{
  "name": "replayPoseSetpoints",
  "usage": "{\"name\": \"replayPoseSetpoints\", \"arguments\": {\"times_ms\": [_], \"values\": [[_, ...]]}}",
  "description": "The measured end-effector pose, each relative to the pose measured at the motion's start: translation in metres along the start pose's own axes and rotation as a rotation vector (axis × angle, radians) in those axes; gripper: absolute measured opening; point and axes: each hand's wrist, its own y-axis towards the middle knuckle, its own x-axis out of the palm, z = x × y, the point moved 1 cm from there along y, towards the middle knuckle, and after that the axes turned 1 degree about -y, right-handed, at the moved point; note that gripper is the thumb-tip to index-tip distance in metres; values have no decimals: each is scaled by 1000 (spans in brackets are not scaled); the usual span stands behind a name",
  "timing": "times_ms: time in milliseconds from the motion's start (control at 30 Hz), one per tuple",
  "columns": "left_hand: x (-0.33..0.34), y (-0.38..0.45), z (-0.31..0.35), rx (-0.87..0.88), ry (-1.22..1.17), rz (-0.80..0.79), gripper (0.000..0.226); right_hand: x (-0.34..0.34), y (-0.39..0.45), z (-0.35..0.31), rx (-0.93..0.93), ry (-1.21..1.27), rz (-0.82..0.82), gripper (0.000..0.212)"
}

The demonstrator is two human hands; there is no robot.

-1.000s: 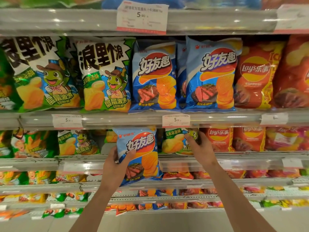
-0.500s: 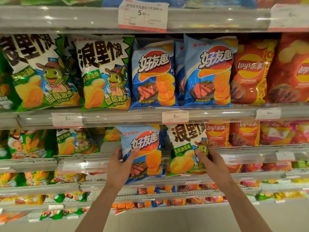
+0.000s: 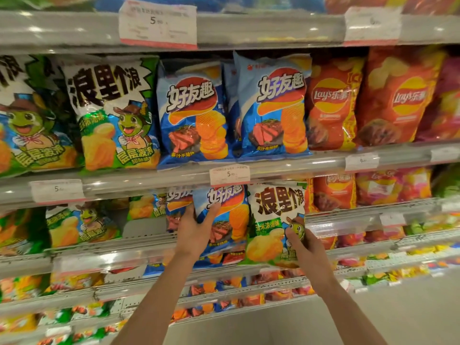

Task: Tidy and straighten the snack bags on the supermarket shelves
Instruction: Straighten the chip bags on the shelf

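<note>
Two bags are in your hands at the second shelf down, one per hand. Your left hand (image 3: 193,232) grips the blue steak-flavour bag (image 3: 225,220) by its left edge, thumb across the front and fingers curled behind. Your right hand (image 3: 307,245) pinches the lower right corner of the green-and-white frog bag (image 3: 273,220), fingers clamped on the foil.

Change since a second ago: the frog bag sat back on the shelf with only its lower part showing under the price rail; now it stands forward and upright, full face out, just beside the blue bag, edges touching. The blue bag has shifted right and risen, its top now tucked under the price tag (image 3: 229,174). My read: both bags are being faced up as a pair at the shelf front, and this spot is nearly squared.

Count, top stocked row: two frog bags, the left one cut by the frame edge; two blue bags fronting, with a third behind in the gap between them; two red Lay's bags (image 3: 333,105), plus a blurred pinkish pack at far right.

Count, working row: two more frog bags at left set back, a second blue bag (image 3: 176,207) behind your left hand, one red Lay's bag, one pink pack.

Lower rows: too blurred to count.
</note>
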Motion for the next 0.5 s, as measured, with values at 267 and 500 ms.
{"name": "replayPoseSetpoints", "arguments": {"times_ms": [267, 500], "values": [[-6, -19, -21, -21, -128, -183, 77, 3, 4, 4, -5, -2, 4, 33], [-10, -12, -23, 80, -61, -171, 59, 1, 6, 2, -13, 19, 17, 28]]}}
